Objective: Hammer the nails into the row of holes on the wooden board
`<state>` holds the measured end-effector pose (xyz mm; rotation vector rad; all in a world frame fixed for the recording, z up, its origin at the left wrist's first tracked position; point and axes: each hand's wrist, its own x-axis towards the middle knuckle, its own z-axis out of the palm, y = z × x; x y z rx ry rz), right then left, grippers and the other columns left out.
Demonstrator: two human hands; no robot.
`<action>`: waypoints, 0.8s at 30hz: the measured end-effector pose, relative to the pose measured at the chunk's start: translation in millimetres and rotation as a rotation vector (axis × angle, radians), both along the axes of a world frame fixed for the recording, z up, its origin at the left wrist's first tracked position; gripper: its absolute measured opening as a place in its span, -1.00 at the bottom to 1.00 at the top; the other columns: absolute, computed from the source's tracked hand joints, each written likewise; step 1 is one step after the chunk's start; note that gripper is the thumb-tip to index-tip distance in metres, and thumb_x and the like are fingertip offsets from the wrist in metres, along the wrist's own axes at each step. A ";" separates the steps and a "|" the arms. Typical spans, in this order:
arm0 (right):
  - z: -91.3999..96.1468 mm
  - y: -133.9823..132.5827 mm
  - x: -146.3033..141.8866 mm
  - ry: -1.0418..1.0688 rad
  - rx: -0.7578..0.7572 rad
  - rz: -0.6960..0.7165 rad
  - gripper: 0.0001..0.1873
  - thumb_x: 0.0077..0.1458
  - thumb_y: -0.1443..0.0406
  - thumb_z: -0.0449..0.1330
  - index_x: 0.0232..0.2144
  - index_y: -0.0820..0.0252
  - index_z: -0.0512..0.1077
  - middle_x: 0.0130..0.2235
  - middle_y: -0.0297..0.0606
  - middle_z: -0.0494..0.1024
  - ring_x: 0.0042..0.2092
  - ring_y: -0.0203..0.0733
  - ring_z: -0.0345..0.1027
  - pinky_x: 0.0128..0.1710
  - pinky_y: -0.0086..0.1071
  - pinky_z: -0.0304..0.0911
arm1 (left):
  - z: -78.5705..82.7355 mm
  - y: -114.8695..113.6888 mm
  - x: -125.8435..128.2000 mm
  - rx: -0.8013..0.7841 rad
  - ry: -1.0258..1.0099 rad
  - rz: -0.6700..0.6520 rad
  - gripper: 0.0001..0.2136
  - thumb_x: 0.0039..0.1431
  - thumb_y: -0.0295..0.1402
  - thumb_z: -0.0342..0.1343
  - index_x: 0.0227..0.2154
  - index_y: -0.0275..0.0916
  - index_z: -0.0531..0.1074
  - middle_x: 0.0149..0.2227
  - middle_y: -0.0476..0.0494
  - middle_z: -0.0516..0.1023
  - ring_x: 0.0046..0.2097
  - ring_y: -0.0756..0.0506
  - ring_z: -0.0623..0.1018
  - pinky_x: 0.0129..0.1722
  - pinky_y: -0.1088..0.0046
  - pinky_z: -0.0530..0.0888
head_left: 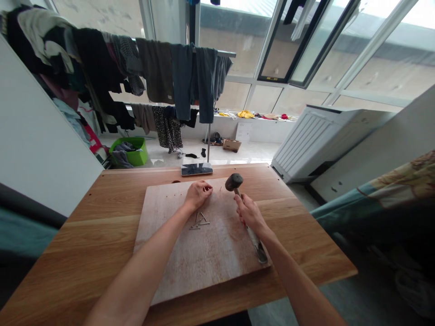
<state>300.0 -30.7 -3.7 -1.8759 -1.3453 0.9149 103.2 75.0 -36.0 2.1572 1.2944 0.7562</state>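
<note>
My right hand (249, 212) is wrapped round the handle of a hammer (234, 181), whose dark, rounded head is raised over the right part of the wooden board (176, 253). A thin nail (220, 189) stands upright in the board, just left of the hammer head. My left hand (198, 194) rests on the board with its fingers curled together near that nail; anything inside them is hidden. Closer to me, several loose nails (204, 222) lie in a small heap between my forearms. Small dark nail heads (175, 196) show in a row left of my left hand.
The board lies on a wooden table (102, 213). A phone (196, 169) sits at the table's far edge. Beyond are a rack of hanging clothes (156, 68), a green basin (136, 154) and a white ridged cabinet (306, 140). A patterned curtain (384, 185) hangs at the right.
</note>
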 end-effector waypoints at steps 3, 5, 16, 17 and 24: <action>13.5 -1.2 -8.9 0.062 0.018 0.030 -0.70 0.33 0.06 -0.07 -0.26 0.11 0.29 -0.61 -0.51 0.29 -0.70 -0.34 0.17 -0.75 -0.51 0.10 | -3.7 2.2 -0.4 -0.009 0.007 -0.010 -0.77 0.34 -0.23 0.15 -0.08 -0.27 0.48 -0.10 -0.14 0.57 -0.16 -0.08 0.59 -0.14 0.25 0.58; 21.2 0.0 -16.6 0.051 0.028 0.086 -0.70 0.33 0.05 -0.06 -0.24 0.11 0.30 -0.61 -0.49 0.29 -0.70 -0.33 0.19 -0.78 -0.51 0.11 | -6.0 3.4 -0.3 -0.011 0.010 -0.014 -0.76 0.34 -0.23 0.14 -0.05 -0.27 0.47 -0.07 -0.15 0.56 -0.14 -0.09 0.59 -0.13 0.24 0.58; 15.0 6.1 -34.6 -0.088 0.030 0.193 -0.65 0.35 0.04 -0.08 -0.21 0.14 0.34 -0.55 -0.39 0.37 -0.66 -0.31 0.25 -0.72 -0.49 0.09 | -8.9 4.6 -0.9 -0.007 0.021 -0.025 -0.74 0.34 -0.23 0.14 0.00 -0.25 0.46 -0.01 -0.18 0.54 -0.09 -0.12 0.58 -0.09 0.21 0.57; 14.3 5.4 -34.0 -0.114 0.055 0.186 -0.64 0.35 0.04 -0.10 -0.20 0.14 0.35 -0.55 -0.38 0.38 -0.65 -0.31 0.25 -0.70 -0.48 0.10 | -8.9 4.7 -1.0 -0.007 0.020 -0.026 -0.74 0.34 -0.23 0.14 0.00 -0.25 0.46 -0.01 -0.18 0.54 -0.09 -0.12 0.58 -0.09 0.21 0.57; 16.0 2.0 -34.1 -0.210 0.082 0.199 -0.61 0.37 0.07 -0.12 -0.16 0.18 0.37 -0.52 -0.31 0.44 -0.60 -0.26 0.28 -0.57 -0.41 0.17 | -10.8 5.8 0.0 -0.006 0.008 -0.016 -0.74 0.34 -0.23 0.14 -0.01 -0.25 0.46 -0.02 -0.17 0.54 -0.10 -0.11 0.58 -0.10 0.22 0.57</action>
